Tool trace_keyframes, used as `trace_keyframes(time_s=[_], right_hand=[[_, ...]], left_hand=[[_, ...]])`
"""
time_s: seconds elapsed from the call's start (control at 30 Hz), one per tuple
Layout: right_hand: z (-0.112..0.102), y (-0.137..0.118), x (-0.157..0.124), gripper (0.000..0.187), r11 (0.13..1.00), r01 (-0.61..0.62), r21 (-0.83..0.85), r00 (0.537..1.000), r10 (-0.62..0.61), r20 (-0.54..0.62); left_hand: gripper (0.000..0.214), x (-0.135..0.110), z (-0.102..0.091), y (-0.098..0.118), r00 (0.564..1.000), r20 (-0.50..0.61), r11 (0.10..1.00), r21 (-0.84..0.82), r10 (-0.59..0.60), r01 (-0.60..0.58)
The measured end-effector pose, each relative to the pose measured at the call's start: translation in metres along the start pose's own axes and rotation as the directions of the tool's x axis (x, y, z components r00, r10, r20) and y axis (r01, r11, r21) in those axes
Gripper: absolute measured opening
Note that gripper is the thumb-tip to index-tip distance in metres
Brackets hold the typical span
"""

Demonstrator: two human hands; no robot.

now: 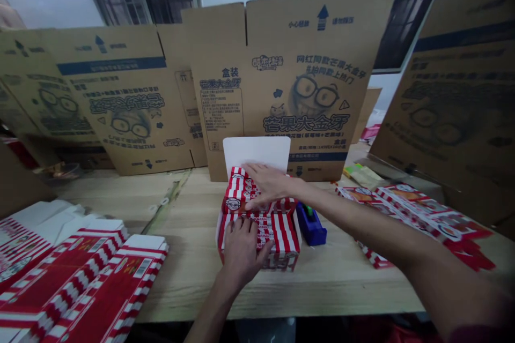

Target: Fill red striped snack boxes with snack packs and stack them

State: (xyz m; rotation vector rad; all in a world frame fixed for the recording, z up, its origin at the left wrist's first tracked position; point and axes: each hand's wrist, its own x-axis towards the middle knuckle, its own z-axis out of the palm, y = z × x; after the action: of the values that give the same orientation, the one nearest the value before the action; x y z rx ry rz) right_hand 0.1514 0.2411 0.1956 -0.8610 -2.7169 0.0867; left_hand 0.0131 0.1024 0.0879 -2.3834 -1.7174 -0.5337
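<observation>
An open display box (298,233) stands on the table in front of me, its white lid flap (256,150) raised at the back. Several red-and-white striped packets (285,225) fill it in rows. My left hand (241,249) lies on the front packets, fingers stretched forward and thumb apart. Farther back, my right hand (267,185) rests across the upper row of packets (236,187), fingers extended toward the flap and thumb spread. Both hands touch the packets from above without closing around any of them. Parts of the packets are hidden under my hands.
A blue tape dispenser (311,225) sits just right of the box. Stacked red-and-white cartons (116,284) occupy the left side, with more printed cartons (426,211) at right. Large cardboard boxes (289,80) stand along the back. The table's front edge (333,313) runs near me.
</observation>
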Motion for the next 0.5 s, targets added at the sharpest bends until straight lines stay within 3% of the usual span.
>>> trace_keyframes(time_s=[0.1, 0.2, 0.33, 0.5], right_hand=[[0.014, -0.008, 0.033, 0.077, 0.998, -0.056, 0.033, 0.998, 0.056, 0.002], [0.021, 0.009, 0.048, 0.042, 0.992, -0.020, 0.123, 1.000, 0.020, -0.005], [0.023, 0.034, 0.051, 0.029, 0.956, 0.144, 0.256, 0.988, -0.151, 0.009], [0.048, 0.025, 0.062, 0.027, 0.984, 0.059, 0.165, 0.977, -0.091, 0.195]], left_hand=[[0.051, 0.000, 0.000, 0.001, 1.000, 0.003, 1.000, -0.006, -0.009, 0.009], [0.050, 0.000, -0.001, 0.001, 1.000, 0.013, 0.999, -0.042, -0.013, 0.014], [0.048, -0.002, -0.003, 0.001, 1.000, 0.012, 0.994, -0.108, -0.019, 0.020], [0.050, -0.006, -0.002, 0.003, 0.999, -0.007, 0.984, -0.171, -0.047, 0.045]])
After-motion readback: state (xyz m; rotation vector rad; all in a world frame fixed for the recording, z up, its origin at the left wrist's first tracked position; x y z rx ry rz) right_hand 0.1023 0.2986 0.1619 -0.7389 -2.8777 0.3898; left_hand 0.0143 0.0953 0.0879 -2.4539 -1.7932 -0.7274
